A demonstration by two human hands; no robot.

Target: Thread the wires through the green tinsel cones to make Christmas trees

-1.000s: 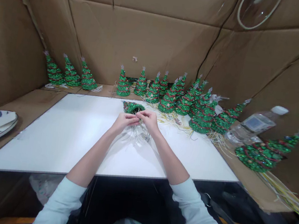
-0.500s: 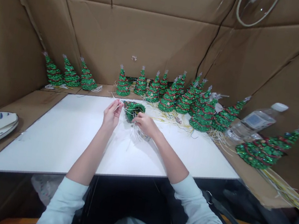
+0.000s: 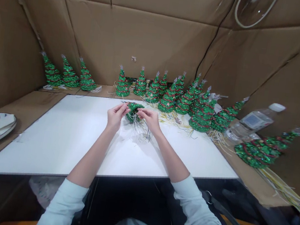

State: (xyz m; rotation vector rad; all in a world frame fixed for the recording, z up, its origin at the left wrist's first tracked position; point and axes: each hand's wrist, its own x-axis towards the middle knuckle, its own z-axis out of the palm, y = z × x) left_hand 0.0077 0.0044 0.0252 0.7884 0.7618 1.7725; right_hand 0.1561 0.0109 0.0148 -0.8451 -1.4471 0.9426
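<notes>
lying on its side near the far edge of the smooth white board [image 3: 74, 135], one green tree [image 3: 131, 115] sets its long axis roughly left to right, narrow tip to the left, hollow base to the right and toward the wearer. the tree is cone-shaped and rough in texture; thin, loose wires [image 3: 140, 129] fan from the base. the right hand [image 3: 151, 121] pinches wires at the opening. the left hand [image 3: 115, 117] bends its fingertips together at the tip side; whether they clamp a strand cannot be told. three glittery, red-banded trees [image 3: 70, 78] stand at far left; at least ten more trees [image 3: 200, 119], partly overlapping, line the back and right. one clear plastic bottle [image 3: 256, 122] leans at right; one glossy plate [image 3: 6, 127] sits at left.
</notes>
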